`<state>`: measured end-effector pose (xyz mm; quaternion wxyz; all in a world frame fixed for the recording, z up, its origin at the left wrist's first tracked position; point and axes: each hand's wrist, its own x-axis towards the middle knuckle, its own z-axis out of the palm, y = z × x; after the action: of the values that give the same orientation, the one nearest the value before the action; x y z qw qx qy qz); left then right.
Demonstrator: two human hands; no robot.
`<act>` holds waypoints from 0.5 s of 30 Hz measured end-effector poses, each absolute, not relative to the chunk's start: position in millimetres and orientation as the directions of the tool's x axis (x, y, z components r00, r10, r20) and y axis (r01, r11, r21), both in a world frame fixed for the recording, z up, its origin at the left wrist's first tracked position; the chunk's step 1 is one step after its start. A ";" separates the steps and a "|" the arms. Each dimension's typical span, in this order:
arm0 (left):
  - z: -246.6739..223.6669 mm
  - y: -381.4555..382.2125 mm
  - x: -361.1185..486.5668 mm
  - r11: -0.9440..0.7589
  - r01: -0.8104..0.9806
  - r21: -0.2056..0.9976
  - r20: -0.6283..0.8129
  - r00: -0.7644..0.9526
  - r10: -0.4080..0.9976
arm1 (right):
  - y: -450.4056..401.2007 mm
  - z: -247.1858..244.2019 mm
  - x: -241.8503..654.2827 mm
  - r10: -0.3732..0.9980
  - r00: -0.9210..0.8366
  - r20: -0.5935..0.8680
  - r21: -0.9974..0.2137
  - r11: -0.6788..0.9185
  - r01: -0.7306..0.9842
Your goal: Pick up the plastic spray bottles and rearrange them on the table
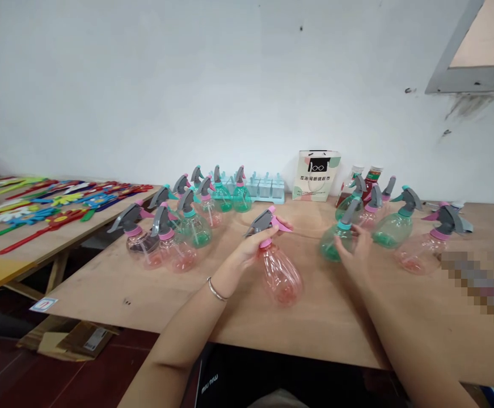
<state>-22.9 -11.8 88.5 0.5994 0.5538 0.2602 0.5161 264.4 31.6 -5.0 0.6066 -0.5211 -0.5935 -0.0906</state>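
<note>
My left hand [258,242] is wrapped round the neck of a pink spray bottle [281,275] with a grey and pink trigger head. That bottle leans, its base toward the table's front edge. My right hand [356,252] grips the side of a green spray bottle [330,245], thumb in front, fingers partly hidden. To the left stands a group of pink and green spray bottles, among them a pink bottle [178,252] and a green bottle [196,228]. On the right are several more, including a green bottle [393,228] and a pink bottle [417,252].
Along the wall stand a pale blue mould rack [267,190], a printed paper bag [316,177] and a dark red bottle [372,180]. A second table [21,249] at left bears colourful flower-shaped pieces. Cardboard [66,340] lies below the wooden table [144,306].
</note>
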 end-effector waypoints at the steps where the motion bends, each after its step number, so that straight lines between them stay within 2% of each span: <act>1: 88.5 -12.6 -22.3 -0.155 -0.336 0.929 0.272 0.335 0.902 | 29.8 -6.7 254.2 0.534 0.237 0.812 -0.516 0.466 0.719; 8: 92.5 -24.5 -15.1 -0.183 -0.345 0.921 0.261 0.195 0.946 | 26.7 -22.7 227.6 0.682 0.142 0.717 -0.628 0.545 0.555; 13: 97.2 -28.8 -13.1 -0.244 -0.287 0.926 0.344 0.381 0.858 | 30.1 -27.7 230.9 0.718 0.129 0.684 -0.675 0.554 0.488; 15: 97.0 -28.9 -12.1 -0.245 -0.280 0.928 0.339 0.363 0.868 | 30.1 -27.4 231.0 0.721 0.125 0.682 -0.677 0.556 0.483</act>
<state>-12.1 -28.9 97.0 0.5638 0.6031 0.2439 0.5088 231.0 30.1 -27.4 0.5921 -0.4606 -0.6536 0.1003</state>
